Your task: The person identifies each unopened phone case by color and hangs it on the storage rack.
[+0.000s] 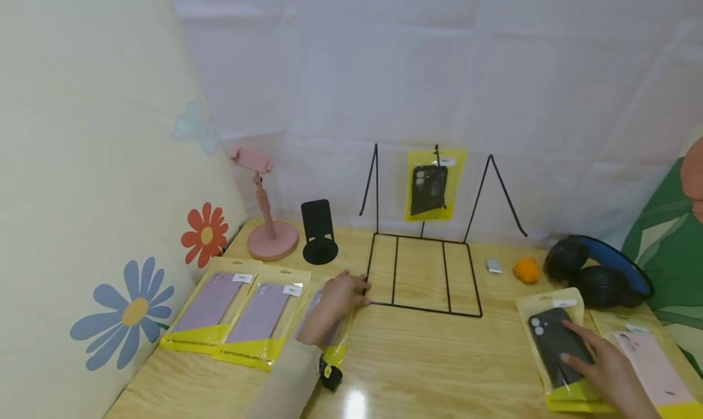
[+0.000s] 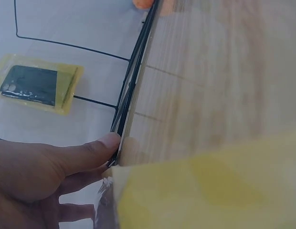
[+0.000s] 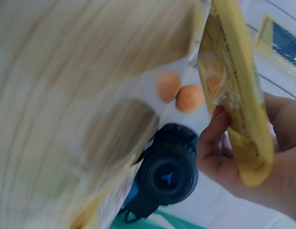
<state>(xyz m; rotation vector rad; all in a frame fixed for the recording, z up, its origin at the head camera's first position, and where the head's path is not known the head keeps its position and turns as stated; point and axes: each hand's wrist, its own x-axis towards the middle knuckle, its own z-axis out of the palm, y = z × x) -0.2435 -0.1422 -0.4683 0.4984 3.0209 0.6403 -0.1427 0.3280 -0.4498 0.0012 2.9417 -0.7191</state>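
Note:
My left hand (image 1: 339, 297) is at the near left corner of a black wire display rack (image 1: 395, 272), and its thumb and fingers pinch the base wire in the left wrist view. Under that forearm lies a bagged purple phone case (image 1: 336, 353), partly covered. On the right, my right hand (image 1: 606, 367) grips a black phone case in a yellow-edged bag (image 1: 553, 340) by its side; the right wrist view shows this bag (image 3: 236, 81) edge-on between thumb and fingers. Another bagged black phone case (image 1: 427, 190) hangs from the rack's middle hook.
Two more bagged purple cases (image 1: 207, 306) lie at left. Behind them stand a pink phone stand (image 1: 273, 241) and a black phone stand (image 1: 317, 221). At right are a bagged pink case (image 1: 653, 367), headphones (image 1: 606, 285), an orange ball-like item (image 1: 526, 270) and a small grey block (image 1: 493, 265).

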